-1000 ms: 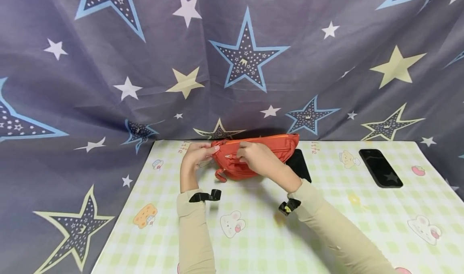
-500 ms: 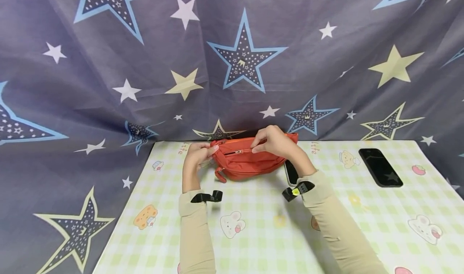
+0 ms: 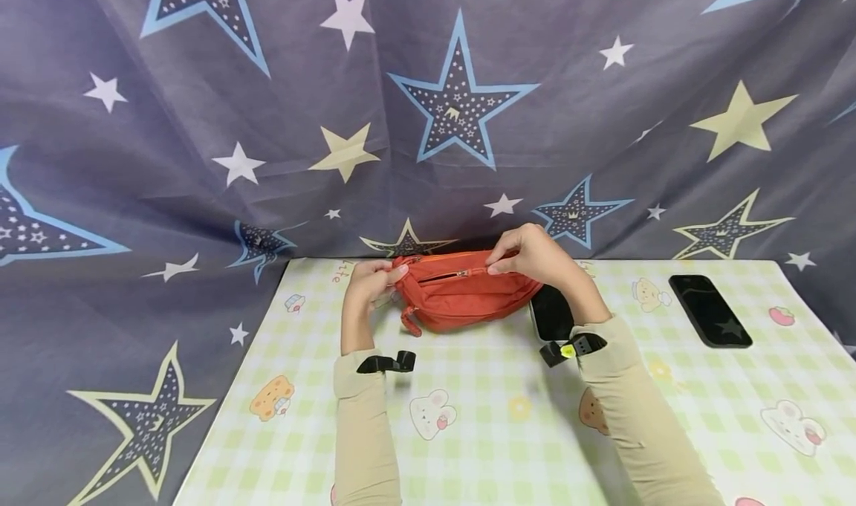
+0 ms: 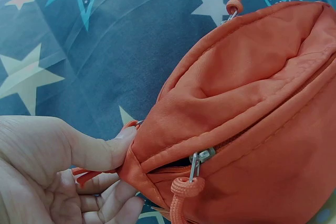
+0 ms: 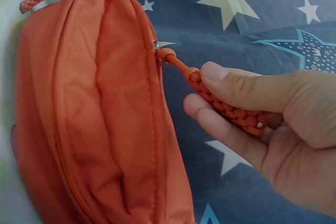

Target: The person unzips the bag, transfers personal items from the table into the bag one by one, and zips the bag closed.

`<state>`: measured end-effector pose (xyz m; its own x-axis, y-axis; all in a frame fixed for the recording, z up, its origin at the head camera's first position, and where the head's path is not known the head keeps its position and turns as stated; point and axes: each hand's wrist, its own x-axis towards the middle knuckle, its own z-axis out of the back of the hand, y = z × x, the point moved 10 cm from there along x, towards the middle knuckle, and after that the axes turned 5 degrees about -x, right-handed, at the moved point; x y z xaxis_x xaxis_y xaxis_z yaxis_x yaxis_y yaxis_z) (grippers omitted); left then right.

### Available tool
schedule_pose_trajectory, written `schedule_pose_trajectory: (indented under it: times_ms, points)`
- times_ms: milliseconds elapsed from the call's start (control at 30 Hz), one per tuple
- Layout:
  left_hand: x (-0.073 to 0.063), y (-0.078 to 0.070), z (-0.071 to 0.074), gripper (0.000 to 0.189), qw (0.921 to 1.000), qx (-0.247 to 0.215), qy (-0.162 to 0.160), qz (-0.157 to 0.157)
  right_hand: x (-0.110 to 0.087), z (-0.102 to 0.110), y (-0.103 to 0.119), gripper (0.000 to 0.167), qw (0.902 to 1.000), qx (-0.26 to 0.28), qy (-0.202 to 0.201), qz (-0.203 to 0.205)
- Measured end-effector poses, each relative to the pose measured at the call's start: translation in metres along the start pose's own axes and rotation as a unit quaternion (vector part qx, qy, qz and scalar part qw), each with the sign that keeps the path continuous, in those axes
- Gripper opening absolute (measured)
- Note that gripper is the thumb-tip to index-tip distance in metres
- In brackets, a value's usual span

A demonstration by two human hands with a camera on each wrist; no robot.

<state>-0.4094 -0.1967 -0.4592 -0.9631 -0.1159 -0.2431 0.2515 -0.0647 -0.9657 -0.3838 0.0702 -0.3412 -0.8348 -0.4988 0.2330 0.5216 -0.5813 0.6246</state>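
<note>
An orange-red fabric pouch [image 3: 461, 305] stands at the table's far side. My left hand [image 3: 368, 281] pinches its left end between thumb and fingers; the left wrist view shows the thumb [image 4: 110, 150] against the corner. With my right hand [image 3: 535, 257] I hold a braided cord zipper pull [image 5: 226, 100], stretched away from the pouch. Its metal slider [image 3: 463, 273] sits partway along the upper zip, and a dark slit shows to its left. A second braided pull [image 4: 184, 198] hangs from another zip near my left hand, where a small gap shows beside the slider.
A dark phone [image 3: 551, 314] lies partly behind the pouch's right end and my right wrist. Farther right lies a black phone [image 3: 710, 310]. A star-patterned curtain [image 3: 321, 194] hangs along the back edge of the checked tablecloth [image 3: 481, 432].
My right hand has moved right and slightly up with the zipper pull. The slider has travelled right, lengthening the dark slit. My left hand keeps its hold on the pouch's end.
</note>
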Motion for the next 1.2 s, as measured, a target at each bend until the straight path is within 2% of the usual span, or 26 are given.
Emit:
schedule_pose_trajectory:
  times_ms: [167, 333, 700, 1000, 1200]
  points:
    - [0.001, -0.002, -0.003, 0.028, 0.9999, 0.006, -0.001, -0.011, -0.005, 0.010, -0.002, 0.008, 0.9998, -0.015, -0.012, 0.007]
    - [0.002, -0.002, -0.003, 0.035, 0.9999, 0.009, -0.002, -0.006, -0.010, 0.020, -0.005, 0.007, 0.9994, -0.026, -0.021, 0.004]
    - [0.004, -0.003, -0.003, 0.018, 0.9998, 0.011, 0.010, -0.009, -0.016, 0.035, -0.017, 0.006, 0.9980, -0.050, -0.028, -0.027]
    - [0.006, 0.000, -0.002, 0.035, 0.9998, 0.016, 0.009, -0.002, -0.019, 0.043, -0.024, 0.006, 0.9969, -0.072, -0.026, -0.019]
    - [0.005, 0.000, -0.001, 0.028, 0.9997, 0.020, 0.009, -0.005, -0.025, 0.049, -0.031, 0.007, 0.9961, -0.079, -0.026, -0.028]
